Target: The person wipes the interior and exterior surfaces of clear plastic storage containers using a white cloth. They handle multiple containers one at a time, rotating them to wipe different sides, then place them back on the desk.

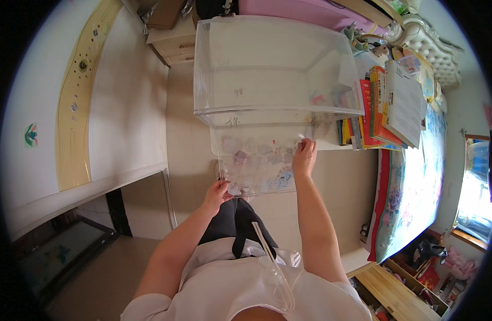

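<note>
A large clear plastic storage box (270, 86) stands before me, with handwritten characters on it. From its near side a transparent panel (258, 172) reaches towards me, marked with purple, white and blue smudges or sticker remains. My left hand (218, 195) grips the panel's near left corner, thumb on top. At the right side of the panel, my right hand (305, 156) pinches a small crumpled white piece (300, 138), perhaps tissue. Whether that piece touches the plastic is hard to tell.
Several books (402, 104) are stacked close to the box's right side on a white table (330, 140). A bed with a floral cover (414, 180) lies further right. White cabinet doors (125, 92) run along the left. An open wooden drawer unit (390, 287) is at lower right.
</note>
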### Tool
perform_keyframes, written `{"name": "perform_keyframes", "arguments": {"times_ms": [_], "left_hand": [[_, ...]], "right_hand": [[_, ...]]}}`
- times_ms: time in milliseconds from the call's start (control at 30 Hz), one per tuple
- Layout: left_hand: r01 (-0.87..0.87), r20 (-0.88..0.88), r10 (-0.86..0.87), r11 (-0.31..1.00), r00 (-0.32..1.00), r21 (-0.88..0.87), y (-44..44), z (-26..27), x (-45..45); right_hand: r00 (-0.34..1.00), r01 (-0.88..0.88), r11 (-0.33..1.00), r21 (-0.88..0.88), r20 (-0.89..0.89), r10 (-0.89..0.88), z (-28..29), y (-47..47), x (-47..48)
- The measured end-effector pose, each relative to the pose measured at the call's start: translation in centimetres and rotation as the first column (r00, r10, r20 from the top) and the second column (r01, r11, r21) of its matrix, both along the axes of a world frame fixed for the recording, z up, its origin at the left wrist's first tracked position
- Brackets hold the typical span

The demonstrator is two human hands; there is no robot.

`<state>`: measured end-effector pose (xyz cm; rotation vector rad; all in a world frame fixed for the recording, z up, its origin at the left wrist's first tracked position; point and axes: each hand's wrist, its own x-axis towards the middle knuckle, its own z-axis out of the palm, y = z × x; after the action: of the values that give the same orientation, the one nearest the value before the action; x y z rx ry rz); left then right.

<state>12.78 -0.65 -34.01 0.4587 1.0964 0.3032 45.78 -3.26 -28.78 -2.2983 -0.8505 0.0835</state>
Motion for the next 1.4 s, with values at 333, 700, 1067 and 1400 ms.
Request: {"name": "perform_keyframes", "arguments": {"times_ms": [333, 700, 1067, 1400], "left_hand": [[0.066, -0.026, -0.065, 0.997, 0.998, 0.043, 0.6, 2.2, -0.4], [0.073, 0.008, -0.073, 0.997, 0.997, 0.025, 0.6, 2.4, 0.0], [-0.073, 0.037, 0.081, 0.980, 0.996, -0.184, 0.4, 0.7, -0.2], [-0.108, -0.092, 0.107, 0.994, 0.990, -0.012, -0.3, 1.6, 1.2]], "right_hand": [[0.997, 0.075, 0.975, 0.209, 0.017, -0.081, -2.1, 6.3, -4.1], [0.733, -0.681, 0.732, 0.026, 0.022, 0.680, -1.4, 11.3, -15.7], [0.486, -0.869, 0.485, -0.102, 0.010, 0.874, -0.9, -0.7, -17.6], [0.810, -0.519, 0.839, -0.164, 0.219, 0.544, -2.7, 7.3, -3.5]]}}
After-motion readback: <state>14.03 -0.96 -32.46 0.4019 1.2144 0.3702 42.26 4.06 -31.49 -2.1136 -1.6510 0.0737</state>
